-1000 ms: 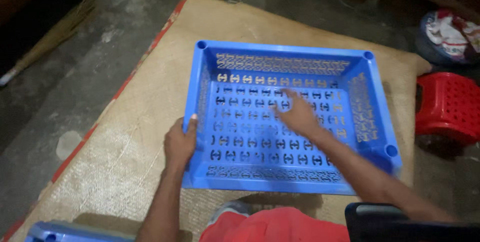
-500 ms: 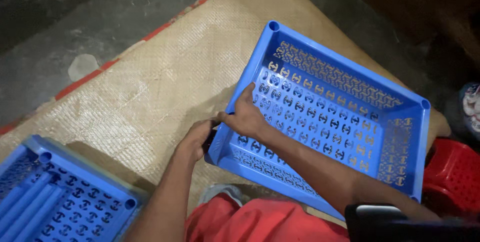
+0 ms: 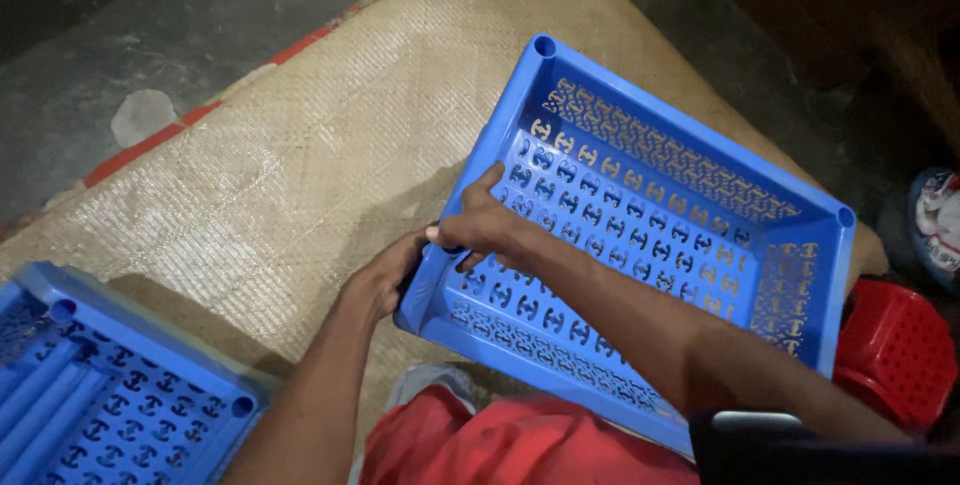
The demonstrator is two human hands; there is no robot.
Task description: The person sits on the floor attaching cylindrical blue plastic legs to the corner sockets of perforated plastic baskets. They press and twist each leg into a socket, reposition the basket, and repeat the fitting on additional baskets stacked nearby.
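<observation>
A blue perforated plastic tray (image 3: 690, 180) lies tilted on a woven straw mat (image 3: 290, 155), right in front of me. My left hand (image 3: 385, 275) grips the tray's near left corner from outside. My right hand (image 3: 480, 225) reaches over that same left wall, thumb on the rim and fingers on the patterned floor inside. Both hands hold the same corner.
A second blue perforated tray (image 3: 110, 385) sits at the lower left on the mat. A red plastic stool (image 3: 900, 350) stands at the right, with a bundle of cloth (image 3: 935, 220) above it. Bare grey concrete floor (image 3: 150, 15) lies beyond the mat's red edge.
My right hand moved from the middle of the tray's floor to its left wall, joining the left hand at the corner. The view swung left, bringing the second tray into sight.
</observation>
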